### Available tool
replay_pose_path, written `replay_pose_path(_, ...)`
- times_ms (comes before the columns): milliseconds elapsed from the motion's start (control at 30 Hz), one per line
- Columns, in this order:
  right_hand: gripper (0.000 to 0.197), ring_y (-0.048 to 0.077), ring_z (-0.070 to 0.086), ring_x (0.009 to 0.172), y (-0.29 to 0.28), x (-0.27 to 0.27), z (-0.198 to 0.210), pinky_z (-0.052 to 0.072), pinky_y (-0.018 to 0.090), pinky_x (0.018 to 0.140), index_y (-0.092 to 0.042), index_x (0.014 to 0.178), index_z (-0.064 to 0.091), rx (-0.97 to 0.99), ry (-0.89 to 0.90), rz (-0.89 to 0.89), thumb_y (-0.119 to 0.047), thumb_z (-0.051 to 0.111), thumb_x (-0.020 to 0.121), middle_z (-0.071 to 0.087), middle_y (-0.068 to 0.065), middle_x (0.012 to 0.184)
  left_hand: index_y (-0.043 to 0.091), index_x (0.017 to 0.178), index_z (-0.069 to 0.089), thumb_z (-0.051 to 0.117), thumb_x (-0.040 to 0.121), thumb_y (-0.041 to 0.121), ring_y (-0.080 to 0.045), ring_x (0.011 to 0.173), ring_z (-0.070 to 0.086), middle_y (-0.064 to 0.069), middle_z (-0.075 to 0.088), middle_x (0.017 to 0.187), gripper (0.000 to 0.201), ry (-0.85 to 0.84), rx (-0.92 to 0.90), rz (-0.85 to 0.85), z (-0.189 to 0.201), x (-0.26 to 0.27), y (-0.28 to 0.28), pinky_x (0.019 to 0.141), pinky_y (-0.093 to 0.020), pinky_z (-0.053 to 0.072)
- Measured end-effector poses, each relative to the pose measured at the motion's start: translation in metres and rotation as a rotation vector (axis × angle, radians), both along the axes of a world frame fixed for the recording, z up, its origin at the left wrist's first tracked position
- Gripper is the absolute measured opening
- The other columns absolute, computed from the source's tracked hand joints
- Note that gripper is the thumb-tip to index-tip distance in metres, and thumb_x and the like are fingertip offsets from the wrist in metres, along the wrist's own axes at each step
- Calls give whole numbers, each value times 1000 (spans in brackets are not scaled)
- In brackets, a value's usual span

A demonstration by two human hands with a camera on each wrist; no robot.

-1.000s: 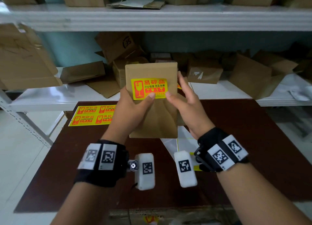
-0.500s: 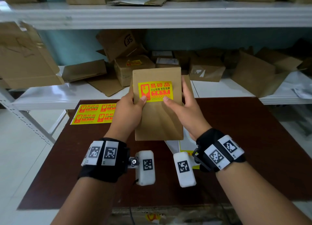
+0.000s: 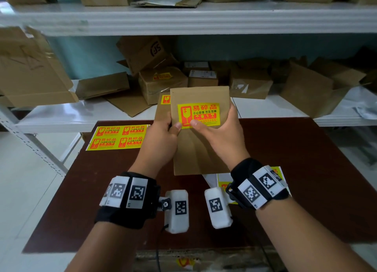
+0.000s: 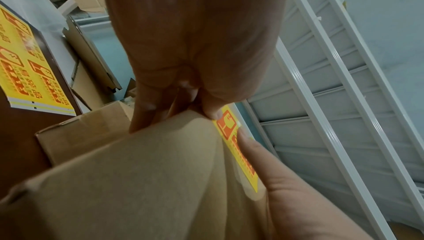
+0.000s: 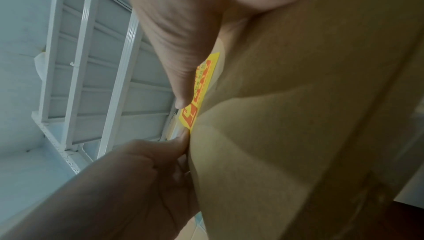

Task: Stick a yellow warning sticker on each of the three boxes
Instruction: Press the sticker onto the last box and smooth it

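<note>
A: What does the writing say?

B: The yellow rectangular warning sticker (image 3: 199, 115) with a red broken-glass symbol reads 易碎品 in large red characters, with 小心轻放 勿压勿摔 beneath. It sits on the upper face of the flat brown cardboard box (image 3: 201, 147), which both hands hold upright above the table.

A: How is it gripped?

B: The left hand (image 3: 161, 143) clasps the box's left edge, thumb on the front at the sticker's lower left corner, fingers curled behind. The right hand (image 3: 221, 137) clasps the right edge, thumb pressing the sticker's lower edge.

A: Anything else labelled?

B: Just behind the box stands a second brown box (image 3: 162, 110) with a same yellow label at its top. Left of the box, a yellow sheet of 4 stickers (image 3: 118, 137) lies on the dark red-brown table (image 3: 306, 180). Below the box, beside the right wrist, lies a partly hidden sheet (image 3: 222, 182). Beyond the box, a carton printed SF (image 3: 142, 53) leans on the white metal shelf (image 3: 61, 112), near a taped carton with a yellow label (image 3: 162, 84)

A: And room to move?

B: Bare table lies right of the box; pale floor (image 3: 30, 180) lies past the table's left edge
</note>
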State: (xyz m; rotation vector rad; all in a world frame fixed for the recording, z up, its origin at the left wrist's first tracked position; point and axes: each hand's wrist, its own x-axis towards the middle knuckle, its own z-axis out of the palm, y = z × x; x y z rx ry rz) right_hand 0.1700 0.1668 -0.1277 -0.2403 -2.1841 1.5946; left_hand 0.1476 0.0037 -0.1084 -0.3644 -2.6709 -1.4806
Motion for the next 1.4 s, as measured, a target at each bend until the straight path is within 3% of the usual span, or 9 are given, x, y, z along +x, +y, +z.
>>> replay_pose_path(100,93,2,63,110,2,2,1,56,38,97,-29,139,47,66,8,-53,-65,79,60,66,-15,119,19,135,60,49,104,26,-16,105,60,1,68,118,34,9,-32,-1,-2,0,0,80,-27,44)
replay_pose_path(200,74,5,65,110,9,0,2,55,41,98,-28,135,53,100,6,-24,-56,79,72,69,-14,118,18,125,65,52,103,23,-14,100,62,3,70,111,26,16,2,1,-4,0,-1,71,-18,43)
replay_pose_path(300,69,9,65,113,15,-2,1,54,43,100,-25,140,53,133,-1,34,-54,73,81,70,-12,120,17,123,67,52,103,20,-17,103,65,2,71,110,26,-11,76,22,-5,-1,-2,79,-26,47)
replay_pose_path(500,89,13,55,131,21,-8,-4,48,44,109,-23,155,37,181,-57,106,-70,52,81,60,-6,142,18,124,68,50,104,23,-18,103,65,2,72,110,27,-54,112,42,-4,-8,-8,85,-34,51)
replay_pose_path(733,44,8,61,118,29,-2,4,51,31,99,-23,150,47,171,-61,153,-29,48,106,65,-9,129,21,128,67,53,102,24,-17,106,66,4,73,113,30,-46,93,12,1,-5,-13,92,-39,53)
replay_pose_path(900,44,2,63,109,19,8,20,53,36,99,-26,131,56,71,-59,114,-49,63,94,67,-16,116,26,128,68,63,98,25,-3,106,68,13,74,112,31,-50,188,-27,8,2,-16,93,-34,56)
replay_pose_path(1100,64,-1,60,97,10,8,27,51,23,81,-28,117,44,44,-77,9,-57,81,73,61,-16,107,23,124,71,71,91,26,-3,100,71,11,76,107,33,-50,282,-28,8,7,-12,89,-37,60)
replay_pose_path(1233,58,-3,59,93,15,4,21,50,23,81,-27,114,46,76,-77,-1,-50,82,76,59,-19,102,23,127,70,73,88,30,-5,101,71,11,76,109,39,-59,271,-18,6,5,-16,89,-39,60)
replay_pose_path(1400,49,9,65,106,15,1,14,55,36,94,-20,124,57,64,-33,7,-44,76,85,68,-7,115,23,130,67,73,88,35,-5,103,70,11,75,113,45,-61,243,1,4,3,-17,87,-35,60)
